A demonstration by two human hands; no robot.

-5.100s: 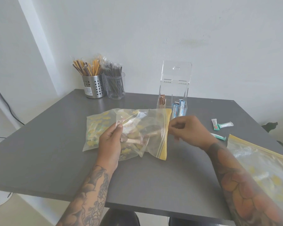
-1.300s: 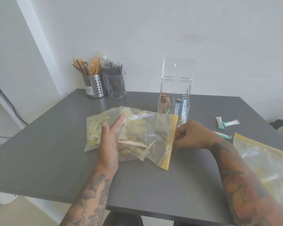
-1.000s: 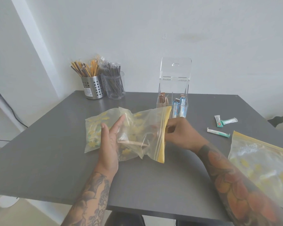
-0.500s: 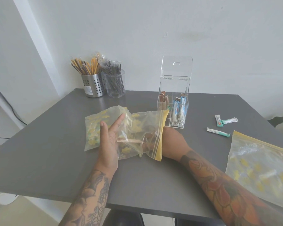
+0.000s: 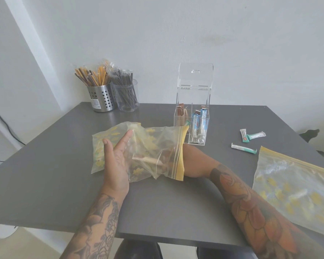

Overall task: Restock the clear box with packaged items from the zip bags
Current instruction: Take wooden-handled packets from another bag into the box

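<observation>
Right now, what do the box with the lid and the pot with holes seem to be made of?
The clear box looks like glossy acrylic: see-through rigid walls, bright edges. The perforated holder looks like brushed steel: grey matte sheen, punched round holes. Neither can be confirmed by look alone.

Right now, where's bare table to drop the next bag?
Free: the near strip between the forearms, the left side beside the bag, and the middle behind it up to the cups. Crowded: the right, with the box, loose packets and second bag.
</observation>
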